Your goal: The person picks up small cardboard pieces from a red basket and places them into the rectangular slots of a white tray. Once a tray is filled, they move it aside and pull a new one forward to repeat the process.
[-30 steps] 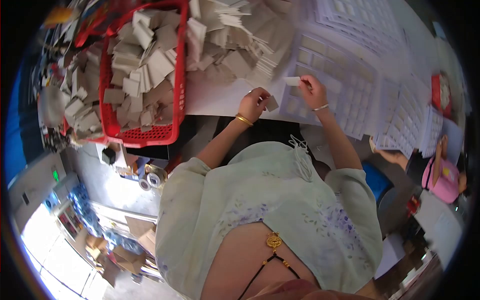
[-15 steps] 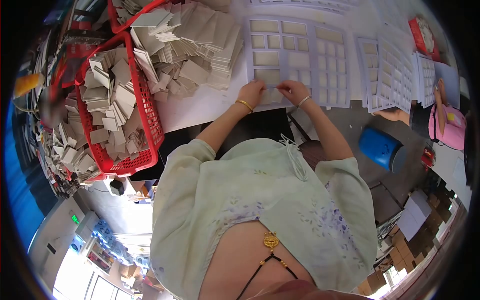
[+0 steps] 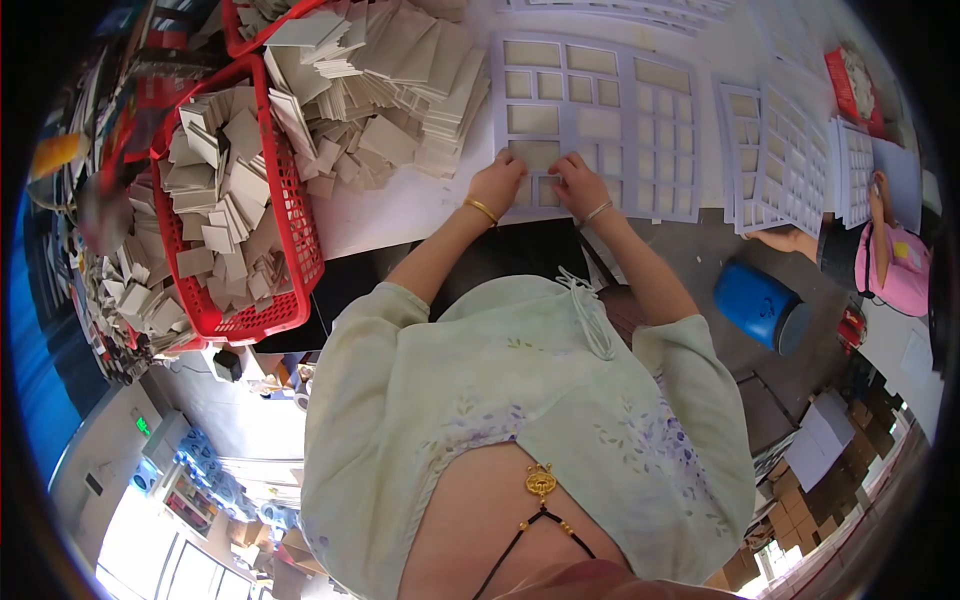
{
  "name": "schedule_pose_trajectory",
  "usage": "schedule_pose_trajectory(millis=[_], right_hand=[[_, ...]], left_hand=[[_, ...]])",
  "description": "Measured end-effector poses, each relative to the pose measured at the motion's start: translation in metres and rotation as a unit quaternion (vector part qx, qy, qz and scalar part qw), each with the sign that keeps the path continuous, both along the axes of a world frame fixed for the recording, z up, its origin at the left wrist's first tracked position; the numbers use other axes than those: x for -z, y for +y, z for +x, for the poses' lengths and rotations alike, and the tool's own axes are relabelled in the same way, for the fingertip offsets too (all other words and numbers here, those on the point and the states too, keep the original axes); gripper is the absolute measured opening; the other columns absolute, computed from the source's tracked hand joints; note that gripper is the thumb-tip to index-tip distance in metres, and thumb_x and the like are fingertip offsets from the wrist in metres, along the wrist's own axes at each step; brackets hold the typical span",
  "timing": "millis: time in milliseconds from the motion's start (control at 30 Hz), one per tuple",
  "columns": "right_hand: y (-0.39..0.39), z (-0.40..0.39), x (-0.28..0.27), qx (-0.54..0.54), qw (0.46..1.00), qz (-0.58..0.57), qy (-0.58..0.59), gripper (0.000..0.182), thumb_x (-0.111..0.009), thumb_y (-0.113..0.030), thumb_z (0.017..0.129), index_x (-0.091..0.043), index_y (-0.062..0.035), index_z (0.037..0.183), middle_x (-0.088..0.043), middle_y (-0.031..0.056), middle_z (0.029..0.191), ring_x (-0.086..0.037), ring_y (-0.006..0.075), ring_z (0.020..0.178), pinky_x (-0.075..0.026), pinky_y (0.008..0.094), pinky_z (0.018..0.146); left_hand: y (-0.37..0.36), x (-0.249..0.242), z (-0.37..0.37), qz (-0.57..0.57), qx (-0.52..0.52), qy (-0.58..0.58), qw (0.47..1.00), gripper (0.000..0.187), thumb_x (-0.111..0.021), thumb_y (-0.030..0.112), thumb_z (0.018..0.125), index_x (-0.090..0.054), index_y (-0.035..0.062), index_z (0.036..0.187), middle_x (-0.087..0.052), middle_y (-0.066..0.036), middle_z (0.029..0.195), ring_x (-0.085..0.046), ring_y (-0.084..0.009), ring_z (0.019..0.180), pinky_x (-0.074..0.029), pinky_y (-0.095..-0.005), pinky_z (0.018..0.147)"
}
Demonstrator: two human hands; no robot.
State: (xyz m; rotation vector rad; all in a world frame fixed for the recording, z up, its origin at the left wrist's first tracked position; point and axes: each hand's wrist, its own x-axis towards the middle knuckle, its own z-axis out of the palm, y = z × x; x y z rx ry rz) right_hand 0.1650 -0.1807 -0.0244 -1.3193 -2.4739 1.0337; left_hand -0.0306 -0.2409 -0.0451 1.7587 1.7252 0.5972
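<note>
A white window-like frame sheet [image 3: 625, 100] lies on the table before me, divided by bars into many rectangular cells. Grey-beige card pieces [image 3: 534, 118] show in several cells; some middle cells look paler. My left hand [image 3: 497, 183], with a gold bangle, rests at the sheet's lower left, fingertips down on a bar beside a beige cell. Across a small lower cell, my right hand [image 3: 580, 188], with a silver bangle, touches the sheet with its fingers bent and slightly apart. No loose piece shows in either hand.
Left of the sheet are a heap of loose card pieces [image 3: 390, 140] and a red plastic basket [image 3: 290, 190] full of them. More frame sheets [image 3: 795, 150] lie to the right, near another person's arm [image 3: 880, 205]. A blue drum [image 3: 760, 305] stands on the floor.
My hands have moved slightly apart; the fingertips that nearly met over the lower cell now rest at its two sides. The view has shifted slightly.
</note>
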Motion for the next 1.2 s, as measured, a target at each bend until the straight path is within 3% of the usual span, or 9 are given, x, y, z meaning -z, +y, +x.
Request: schedule_pose_trajectory(millis=[433, 533, 733, 833, 933, 1000, 1067, 1133, 1200], right_hand=[[-0.027, 0.01, -0.006, -0.001, 0.991, 0.131, 0.034, 0.025, -0.063, -0.006, 0.073, -0.064, -0.0115, 0.097, -0.056, 0.009, 0.103, -0.055, 0.0307, 0.094, -0.045, 0.0402, 0.078], [-0.036, 0.007, -0.016, -0.043, 0.966, 0.252, -0.027, 0.025, -0.061, -0.009, 0.07, -0.064, -0.0135, 0.095, -0.058, 0.0072, 0.099, -0.056, 0.0263, 0.094, -0.042, 0.0399, 0.079], [-0.048, 0.014, -0.014, -0.057, 0.973, 0.192, -0.114, 0.035, -0.061, -0.011, 0.071, -0.062, -0.0171, 0.105, -0.057, 0.0073, 0.111, -0.052, 0.025, 0.105, -0.039, 0.0408, 0.084], [-0.045, 0.036, -0.014, 0.081, 0.974, 0.212, -0.024, 0.04, -0.061, -0.012, 0.073, -0.06, -0.0139, 0.113, -0.055, 0.01, 0.117, -0.05, 0.0284, 0.111, -0.038, 0.0421, 0.09], [-0.027, 0.104, 0.019, 0.416, 0.838, 0.352, 0.005, 0.041, -0.063, -0.018, 0.078, -0.057, -0.0063, 0.117, -0.057, 0.0135, 0.117, -0.052, 0.0303, 0.111, -0.039, 0.0433, 0.092], [-0.019, 0.16, 0.052, 0.7, 0.685, 0.194, 0.053, 0.051, -0.064, -0.029, 0.082, -0.052, 0.001, 0.121, -0.059, 0.0156, 0.111, -0.055, 0.0309, 0.106, -0.042, 0.0433, 0.089], [-0.012, 0.217, 0.07, 0.796, 0.48, -0.23, 0.289, 0.046, -0.063, -0.037, 0.085, -0.053, -0.0056, 0.117, -0.059, 0.0139, 0.104, -0.059, 0.0276, 0.086, -0.047, 0.0415, 0.07], [-0.015, 0.224, 0.08, 0.707, 0.411, -0.355, 0.453, 0.036, -0.059, -0.04, 0.089, -0.055, -0.0101, 0.108, -0.061, 0.0078, 0.088, -0.059, 0.0241, 0.074, -0.047, 0.0399, 0.059], [-0.012, 0.21, 0.064, 0.692, 0.502, -0.286, 0.433, 0.032, -0.058, -0.041, 0.09, -0.055, -0.0116, 0.103, -0.06, 0.0051, 0.081, -0.059, 0.0222, 0.072, -0.046, 0.0378, 0.055]], left_hand=[[-0.02, -0.017, -0.004, 0.093, 0.082, 0.123, 0.985, 0.028, -0.06, 0.013, 0.076, -0.061, 0.0138, 0.104, -0.056, -0.004, 0.11, -0.052, -0.0258, 0.108, -0.044, -0.0412, 0.086], [-0.034, -0.005, -0.006, 0.156, 0.125, 0.168, 0.965, 0.025, -0.059, 0.017, 0.077, -0.062, 0.0156, 0.103, -0.056, -0.002, 0.111, -0.051, -0.0225, 0.11, -0.043, -0.0395, 0.085], [-0.038, -0.008, -0.008, 0.12, 0.18, 0.2, 0.956, 0.023, -0.058, 0.018, 0.078, -0.062, 0.0159, 0.1, -0.057, 0.0, 0.108, -0.05, -0.0223, 0.112, -0.04, -0.0406, 0.088], [-0.029, -0.019, -0.013, 0.101, 0.131, 0.117, 0.979, 0.029, -0.062, 0.016, 0.074, -0.06, 0.012, 0.103, -0.056, -0.007, 0.109, -0.051, -0.0264, 0.11, -0.042, -0.0411, 0.089], [-0.044, -0.015, -0.014, 0.063, -0.062, -0.074, 0.993, 0.049, -0.066, 0.008, 0.07, -0.051, 0.0033, 0.117, -0.056, -0.014, 0.108, -0.05, -0.0318, 0.11, -0.042, -0.0428, 0.091], [-0.058, 0.019, -0.014, 0.014, -0.108, -0.157, 0.982, 0.062, -0.069, 0.007, 0.07, -0.042, -0.0021, 0.125, -0.055, -0.018, 0.105, -0.052, -0.0308, 0.105, -0.045, -0.0397, 0.088], [-0.058, 0.044, -0.015, -0.064, -0.119, -0.189, 0.973, 0.063, -0.07, 0.01, 0.072, -0.04, -0.0034, 0.126, -0.055, -0.017, 0.103, -0.055, -0.0265, 0.098, -0.047, -0.0365, 0.083], [-0.047, 0.044, -0.015, -0.147, -0.135, -0.234, 0.952, 0.064, -0.07, 0.012, 0.074, -0.039, -0.0045, 0.127, -0.056, -0.016, 0.101, -0.057, -0.0231, 0.09, -0.049, -0.0341, 0.079], [-0.038, 0.029, -0.015, -0.238, -0.156, -0.29, 0.914, 0.066, -0.071, 0.014, 0.075, -0.038, -0.0053, 0.128, -0.056, -0.014, 0.099, -0.058, -0.0206, 0.082, -0.05, -0.0325, 0.076]])
